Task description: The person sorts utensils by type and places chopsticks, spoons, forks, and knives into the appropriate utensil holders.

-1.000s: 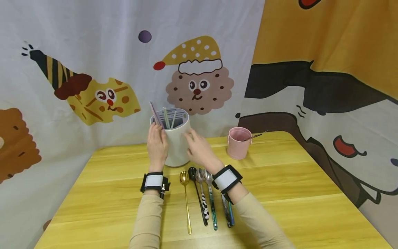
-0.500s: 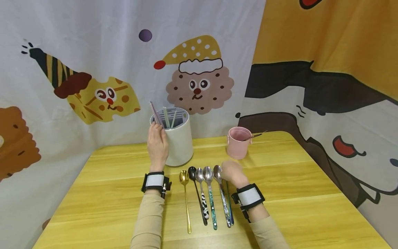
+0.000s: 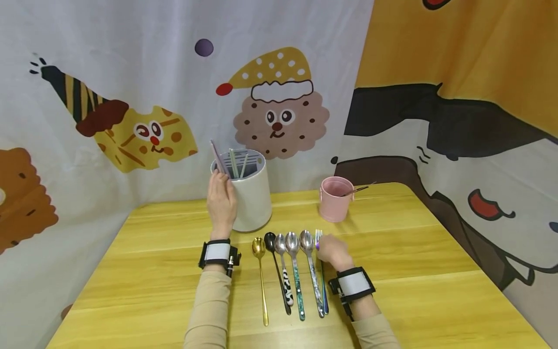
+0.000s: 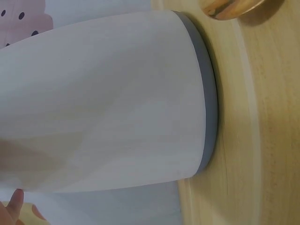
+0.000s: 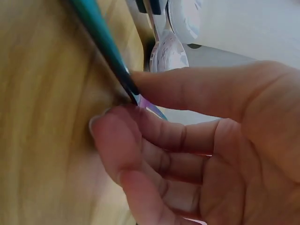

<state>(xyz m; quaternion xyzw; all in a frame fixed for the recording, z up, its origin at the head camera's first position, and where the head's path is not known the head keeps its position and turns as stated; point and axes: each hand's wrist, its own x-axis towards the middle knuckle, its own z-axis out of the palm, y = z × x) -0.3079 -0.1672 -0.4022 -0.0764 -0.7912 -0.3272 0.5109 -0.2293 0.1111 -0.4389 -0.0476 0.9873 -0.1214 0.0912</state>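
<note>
My left hand point(image 3: 221, 201) lies along the left side of a white cylindrical utensil holder point(image 3: 253, 206), its fingers straight and the tips near the rim. In the left wrist view a fingertip point(image 4: 17, 199) shows beside the holder wall. A purple stick point(image 3: 219, 157) and pale green sticks point(image 3: 234, 162) poke out of the holder's top. At the right end of a row of cutlery, my right hand point(image 3: 335, 252) pinches a rainbow-coloured fork point(image 3: 324, 286) between thumb and fingers, just below its head. Its blue-green handle point(image 5: 101, 37) runs close over the table in the right wrist view.
Left of the fork lie a gold spoon point(image 3: 263, 291), a black spoon point(image 3: 279, 278) and several silver-headed spoons with patterned handles point(image 3: 298, 286). A pink bucket point(image 3: 334, 208) with a thin dark stick stands at the back right. A printed curtain point(image 3: 174, 48) hangs behind the wooden table point(image 3: 131, 276).
My right hand has left the right side of the holder, come down and to the right, and taken hold of the fork. The left hand stays at the holder.
</note>
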